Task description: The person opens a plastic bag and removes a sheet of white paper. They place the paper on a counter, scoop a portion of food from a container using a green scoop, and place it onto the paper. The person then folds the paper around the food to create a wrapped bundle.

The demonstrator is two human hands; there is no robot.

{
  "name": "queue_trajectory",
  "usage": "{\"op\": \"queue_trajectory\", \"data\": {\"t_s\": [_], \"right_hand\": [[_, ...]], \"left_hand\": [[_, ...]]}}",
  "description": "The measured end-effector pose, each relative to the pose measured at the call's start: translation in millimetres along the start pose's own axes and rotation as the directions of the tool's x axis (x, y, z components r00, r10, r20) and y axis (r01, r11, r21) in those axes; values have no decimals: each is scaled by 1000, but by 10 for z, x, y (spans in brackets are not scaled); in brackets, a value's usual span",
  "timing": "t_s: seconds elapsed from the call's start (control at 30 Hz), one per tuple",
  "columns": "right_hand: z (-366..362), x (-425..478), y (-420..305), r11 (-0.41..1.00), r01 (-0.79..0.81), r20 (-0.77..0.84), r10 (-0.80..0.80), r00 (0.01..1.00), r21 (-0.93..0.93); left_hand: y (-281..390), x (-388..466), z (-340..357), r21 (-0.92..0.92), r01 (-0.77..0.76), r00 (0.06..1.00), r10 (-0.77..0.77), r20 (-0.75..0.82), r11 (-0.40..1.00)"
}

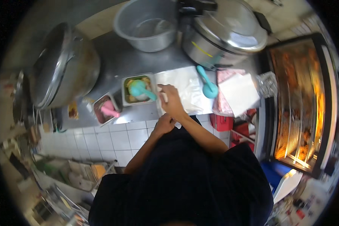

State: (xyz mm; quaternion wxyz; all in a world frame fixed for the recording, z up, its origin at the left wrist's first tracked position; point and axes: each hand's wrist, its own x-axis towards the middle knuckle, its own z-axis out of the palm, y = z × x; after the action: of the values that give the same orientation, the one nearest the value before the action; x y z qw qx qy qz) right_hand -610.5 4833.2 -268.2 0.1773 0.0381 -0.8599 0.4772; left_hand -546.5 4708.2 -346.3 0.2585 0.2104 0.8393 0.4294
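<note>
My right hand [171,101] is over the left part of a stack of clear plastic bags or sheets [186,90], its fingers apart near the handle of a turquoise scoop [138,89]. That scoop rests in a steel pan of food [124,97]. Close to the counter's front edge my left hand [165,124] is curled below my right wrist; whether it holds something is hidden. A second turquoise scoop [210,89] lies at the right side of the plastic. Beside it white paper sheets [240,93] lie on pink patterned paper [224,75]. A pink scoop [108,108] sits in a smaller steel pan [101,123].
Behind stand a large metal bowl [152,43] and a lidded steel rice cooker [226,42]. Another large pot [84,65] is at left on the steel counter [115,59]. A lit glass-fronted food cabinet [296,107] stands at right, with crumpled foil or plastic [267,84] beside it.
</note>
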Motion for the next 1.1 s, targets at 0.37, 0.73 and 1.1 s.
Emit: {"op": "queue_trajectory", "data": {"t_s": [0.37, 0.73, 1.1], "right_hand": [[-2708, -1716, 2290, 338, -933, -960, 279, -24, 121], [-3055, -1756, 2755, 215, -902, -637, 767, -80, 373], [-3130, -1950, 2993, 200, -796, -482, 866, -129, 571]], "left_hand": [[1405, 1019, 644, -99, -139, 983, 150, 106, 985], [2254, 3188, 2226, 601, -62, 995, -1, 104, 796], [2136, 3270, 2422, 66, 57, 981, -69, 183, 996]]}}
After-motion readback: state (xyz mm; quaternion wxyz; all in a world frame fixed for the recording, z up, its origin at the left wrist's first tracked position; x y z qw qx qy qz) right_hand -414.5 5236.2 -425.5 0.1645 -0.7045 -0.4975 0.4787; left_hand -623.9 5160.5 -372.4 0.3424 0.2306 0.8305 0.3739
